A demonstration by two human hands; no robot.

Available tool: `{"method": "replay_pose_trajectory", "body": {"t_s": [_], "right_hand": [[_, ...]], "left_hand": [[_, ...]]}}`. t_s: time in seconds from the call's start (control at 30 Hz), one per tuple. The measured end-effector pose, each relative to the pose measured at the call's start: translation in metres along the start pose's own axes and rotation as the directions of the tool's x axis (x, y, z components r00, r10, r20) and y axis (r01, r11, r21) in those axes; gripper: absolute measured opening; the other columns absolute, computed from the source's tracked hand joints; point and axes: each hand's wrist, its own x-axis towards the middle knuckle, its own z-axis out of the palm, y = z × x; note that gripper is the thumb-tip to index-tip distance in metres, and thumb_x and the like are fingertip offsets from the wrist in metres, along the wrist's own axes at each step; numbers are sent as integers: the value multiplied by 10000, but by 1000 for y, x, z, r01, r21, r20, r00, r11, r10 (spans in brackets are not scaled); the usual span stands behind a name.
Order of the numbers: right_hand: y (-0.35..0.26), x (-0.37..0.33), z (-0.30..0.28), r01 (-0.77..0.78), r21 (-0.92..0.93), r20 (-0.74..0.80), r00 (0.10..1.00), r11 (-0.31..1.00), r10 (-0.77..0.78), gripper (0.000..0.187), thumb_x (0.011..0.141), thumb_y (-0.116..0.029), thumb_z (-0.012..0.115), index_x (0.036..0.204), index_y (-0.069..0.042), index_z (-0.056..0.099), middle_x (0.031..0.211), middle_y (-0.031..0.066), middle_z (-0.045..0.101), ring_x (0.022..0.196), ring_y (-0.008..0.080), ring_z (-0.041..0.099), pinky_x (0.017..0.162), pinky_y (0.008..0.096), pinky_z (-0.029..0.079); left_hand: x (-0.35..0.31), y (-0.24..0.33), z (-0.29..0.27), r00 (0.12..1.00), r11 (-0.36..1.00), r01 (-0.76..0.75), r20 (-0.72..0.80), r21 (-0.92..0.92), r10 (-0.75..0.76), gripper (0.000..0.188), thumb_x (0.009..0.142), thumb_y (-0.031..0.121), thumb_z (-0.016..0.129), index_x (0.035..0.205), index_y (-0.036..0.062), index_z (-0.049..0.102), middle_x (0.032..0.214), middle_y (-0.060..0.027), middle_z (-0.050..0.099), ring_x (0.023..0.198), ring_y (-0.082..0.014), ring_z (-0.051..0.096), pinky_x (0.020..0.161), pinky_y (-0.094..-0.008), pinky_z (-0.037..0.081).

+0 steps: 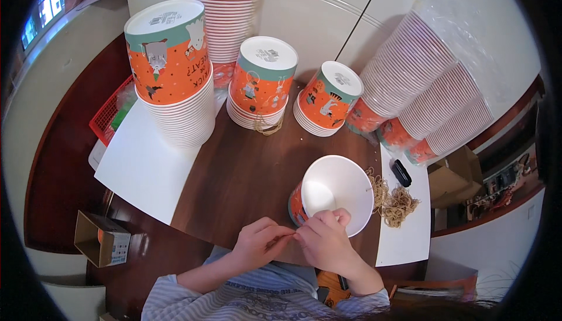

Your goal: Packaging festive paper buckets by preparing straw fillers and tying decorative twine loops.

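A paper bucket (363,187) with a white inside and an orange outer wall stands at the table's near right, its open mouth tilted toward me. Just in front of it, my left hand (260,243) and my right hand (329,242) meet at the fingertips. Both are closed in a pinch, and whatever is between the fingers is too small or hidden to make out. The right hand overlaps the bucket's near rim. Close to the bucket's right side lies a tangled heap of tan cord-like loops (400,207), one strand of which reaches the rim.
Upside-down orange bucket stacks (167,63), (263,81), (331,95) line the table's far side. Tall plastic-wrapped stacks (410,63) lean at the back right. A black object (401,173) lies by the loops. A cardboard box (102,239) is at the lower left, another box (456,174) at right.
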Motion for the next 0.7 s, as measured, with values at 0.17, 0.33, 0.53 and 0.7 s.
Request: {"method": "replay_pose_trajectory", "body": {"t_s": [0.17, 0.33, 0.53, 0.7], "right_hand": [[19, 10, -6, -43, 96, 3, 999, 994, 43, 73, 714, -170, 614, 745, -109, 588, 758, 10, 531, 821, 200, 471, 746, 378, 293], [52, 25, -8, -267, 334, 34, 962, 904, 272, 77, 754, -86, 582, 816, -41, 577, 792, 95, 592, 753, 282, 569, 669, 361, 439], [62, 36, -1, -393, 347, 237, 915, 852, 325, 126, 760, -108, 595, 859, -30, 598, 748, 103, 619, 663, 233, 612, 600, 304, 478], [60, 43, 0, -424, 377, 304, 896, 824, 323, 132, 760, -99, 590, 874, -33, 603, 744, 96, 624, 665, 211, 617, 611, 294, 481]], "left_hand": [[19, -12, 3, 996, 996, 46, -83, 74, -40, 96, 707, 36, 633, 800, 49, 611, 650, -63, 511, 538, -167, 528, 480, -271, 432], [34, -32, 20, 979, 995, 81, -183, -60, -91, 102, 707, 58, 645, 800, 46, 605, 641, -61, 500, 528, -153, 517, 482, -254, 418], [42, -38, 29, 970, 997, 69, -230, -46, -78, 88, 710, 45, 630, 793, 45, 601, 641, -58, 495, 513, -152, 495, 475, -261, 407], [46, -42, 36, 960, 993, 32, -272, -114, -62, 72, 719, 29, 625, 788, 32, 605, 599, -42, 455, 493, -120, 453, 455, -245, 368]]}}
